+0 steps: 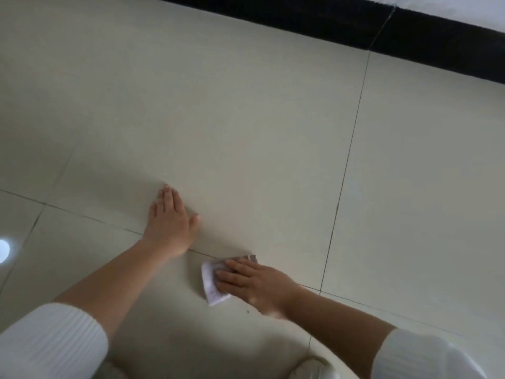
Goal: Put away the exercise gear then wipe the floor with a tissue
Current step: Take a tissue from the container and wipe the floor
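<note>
Both of my hands are down on the tiled floor [246, 119], and no exercise gear shows anywhere in view, so I judge the putting-away part done and the wiping part in hand. My left hand [170, 222] lies flat on the tile, palm down, fingers straight and close together, holding nothing; it looks to be propping me while I lean forward. My right hand [254, 281] is spread flat over a folded white tissue [211, 285], fingers laid out on top and pressing it to the floor, not curled round it. The tissue sits just below a grout line [131, 231] that runs between my two hands, and its left and lower edges stick out past my fingertips; its far corner looks greyish, though I cannot tell whether that is dirt or shadow.

One small dark speck [247, 311] lies on the tile just beside my right palm, on the near side of the tissue. I judge the next move to be a sweep of the tissue across this tile, with steady downward pressure so the thin paper slides with my fingers and does not bunch or tear, and a pass back over that speck. Most of the floor up toward the black skirting [355, 20] lies well apart from the tissue, so reaching it would call for shifting my propping hand forward first.
</note>
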The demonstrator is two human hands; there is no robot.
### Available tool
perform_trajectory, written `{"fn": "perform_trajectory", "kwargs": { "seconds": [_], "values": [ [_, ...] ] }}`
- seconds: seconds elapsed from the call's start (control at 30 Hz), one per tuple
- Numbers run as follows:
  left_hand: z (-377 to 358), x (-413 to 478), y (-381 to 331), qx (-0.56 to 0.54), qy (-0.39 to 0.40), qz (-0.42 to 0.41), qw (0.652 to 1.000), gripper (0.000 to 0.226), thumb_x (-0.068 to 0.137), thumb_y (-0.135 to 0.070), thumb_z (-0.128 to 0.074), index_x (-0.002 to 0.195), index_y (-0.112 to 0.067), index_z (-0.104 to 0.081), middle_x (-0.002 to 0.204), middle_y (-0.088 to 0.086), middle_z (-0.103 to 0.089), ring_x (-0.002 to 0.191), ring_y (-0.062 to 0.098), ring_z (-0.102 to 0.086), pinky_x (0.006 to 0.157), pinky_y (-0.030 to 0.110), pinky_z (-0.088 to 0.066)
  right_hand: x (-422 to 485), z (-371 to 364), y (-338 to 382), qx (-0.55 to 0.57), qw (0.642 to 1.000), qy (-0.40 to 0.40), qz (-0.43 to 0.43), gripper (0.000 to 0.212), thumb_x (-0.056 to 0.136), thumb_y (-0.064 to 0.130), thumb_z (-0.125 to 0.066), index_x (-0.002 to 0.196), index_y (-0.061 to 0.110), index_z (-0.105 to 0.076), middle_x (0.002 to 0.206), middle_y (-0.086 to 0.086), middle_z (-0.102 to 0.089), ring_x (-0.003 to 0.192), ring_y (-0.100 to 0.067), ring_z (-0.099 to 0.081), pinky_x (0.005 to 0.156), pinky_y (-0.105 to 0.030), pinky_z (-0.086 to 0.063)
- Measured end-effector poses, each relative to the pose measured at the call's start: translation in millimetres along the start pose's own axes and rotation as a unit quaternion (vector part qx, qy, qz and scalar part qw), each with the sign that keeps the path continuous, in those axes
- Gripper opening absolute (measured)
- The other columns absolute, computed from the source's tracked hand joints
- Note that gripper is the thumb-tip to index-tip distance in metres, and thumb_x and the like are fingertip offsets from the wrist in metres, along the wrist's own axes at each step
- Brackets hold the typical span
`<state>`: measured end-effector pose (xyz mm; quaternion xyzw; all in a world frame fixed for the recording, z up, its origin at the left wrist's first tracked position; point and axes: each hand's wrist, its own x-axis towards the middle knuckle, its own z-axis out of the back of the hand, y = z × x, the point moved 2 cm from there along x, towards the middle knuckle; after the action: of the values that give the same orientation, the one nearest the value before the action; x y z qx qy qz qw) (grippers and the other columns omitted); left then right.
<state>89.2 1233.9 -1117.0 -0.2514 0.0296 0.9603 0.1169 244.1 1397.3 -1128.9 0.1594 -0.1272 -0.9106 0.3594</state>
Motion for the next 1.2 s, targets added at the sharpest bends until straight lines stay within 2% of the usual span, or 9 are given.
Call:
{"fn": "perform_trajectory", "kwargs": {
  "seconds": [0.13,0.3,0.43,0.57,0.67,0.77,0.87,1.1,1.2],
  "values": [
    [17,4,2,0.066,0.012,-0.022,0.998,0.072,0.095,-0.041,-0.041,0.140,0.011,-0.022,0.143,0.031,-0.028,0.131,0.041,-0.031,0.109,0.045,-0.024,-38,23,-92,0.010,0.977,-0.082,-0.197,0.073,0.066,-0.001,-0.029,0.132,0.016,-0.055,0.140,-0.003,-0.051,0.129,-0.026,-0.047,0.100,-0.045,-0.045],
    [53,24,0,0.077,0.073,-0.034,0.994,0.056,0.096,-0.044,-0.033,0.134,-0.002,-0.031,0.134,0.018,-0.037,0.124,0.034,-0.038,0.097,0.043,-0.039,-81,59,-170,0.126,0.789,-0.182,-0.574,0.073,0.081,-0.006,-0.038,0.148,0.021,-0.027,0.158,0.002,-0.021,0.144,-0.021,-0.018,0.108,-0.039,-0.027],
    [82,61,22,0.080,0.072,-0.044,0.993,0.067,0.099,-0.042,-0.029,0.147,0.001,-0.010,0.154,0.019,-0.011,0.142,0.032,-0.014,0.113,0.042,-0.022,-41,62,-156,0.168,0.694,-0.207,-0.669,0.076,0.081,-0.005,-0.041,0.150,0.017,-0.018,0.160,-0.001,-0.011,0.143,-0.026,-0.012,0.111,-0.040,-0.018],
    [60,81,46,0.088,0.062,-0.024,0.994,0.074,0.097,-0.046,-0.027,0.147,0.002,-0.001,0.155,0.024,0.001,0.145,0.035,-0.001,0.118,0.043,-0.012,62,52,-99,0.167,0.808,-0.203,-0.527,0.077,0.075,-0.006,-0.038,0.148,0.013,-0.027,0.157,-0.005,-0.021,0.143,-0.031,-0.020,0.112,-0.050,-0.025],
    [40,84,59,0.052,0.006,-0.065,0.997,0.081,0.089,-0.051,-0.028,0.142,0.010,-0.024,0.147,0.033,-0.024,0.136,0.045,-0.029,0.106,0.054,-0.031,128,54,-68,0.132,0.928,-0.143,-0.318,0.068,0.077,0.001,-0.031,0.143,0.014,-0.039,0.151,-0.003,-0.036,0.138,-0.032,-0.033,0.107,-0.051,-0.032],
    [41,100,86,0.064,-0.011,-0.116,0.991,0.078,0.083,-0.050,-0.030,0.133,0.009,-0.043,0.137,0.030,-0.045,0.121,0.044,-0.050,0.091,0.057,-0.044,151,70,-90,0.103,0.971,-0.082,-0.198,0.066,0.087,0.004,-0.044,0.148,0.023,-0.028,0.157,0.007,-0.021,0.143,-0.021,-0.021,0.109,-0.036,-0.024],
    [53,118,119,0.059,-0.060,-0.154,0.985,0.078,0.084,-0.051,-0.027,0.136,0.006,-0.041,0.140,0.025,-0.044,0.123,0.040,-0.049,0.096,0.053,-0.042,151,89,-138,0.043,0.951,-0.066,-0.300,0.067,0.091,0.008,-0.039,0.150,0.031,-0.016,0.159,0.011,-0.011,0.143,-0.017,-0.019,0.105,-0.032,-0.026],
    [70,159,211,-0.001,-0.090,-0.096,0.991,0.095,0.079,-0.058,-0.012,0.143,0.011,-0.020,0.151,0.029,-0.018,0.141,0.041,-0.020,0.113,0.048,-0.020,188,125,-198,0.086,0.754,-0.105,-0.643,0.065,0.090,0.008,-0.039,0.150,0.018,-0.014,0.159,0.000,-0.009,0.140,-0.029,-0.019,0.106,-0.040,-0.028],
    [74,171,244,-0.021,-0.098,-0.079,0.992,0.089,0.083,-0.055,-0.023,0.144,0.009,-0.019,0.153,0.027,-0.016,0.142,0.039,-0.017,0.114,0.047,-0.017,258,131,-175,0.097,0.755,-0.126,-0.636,0.067,0.088,0.006,-0.039,0.149,0.018,-0.014,0.159,-0.001,-0.007,0.139,-0.031,-0.018,0.107,-0.040,-0.025]
  ]
}}
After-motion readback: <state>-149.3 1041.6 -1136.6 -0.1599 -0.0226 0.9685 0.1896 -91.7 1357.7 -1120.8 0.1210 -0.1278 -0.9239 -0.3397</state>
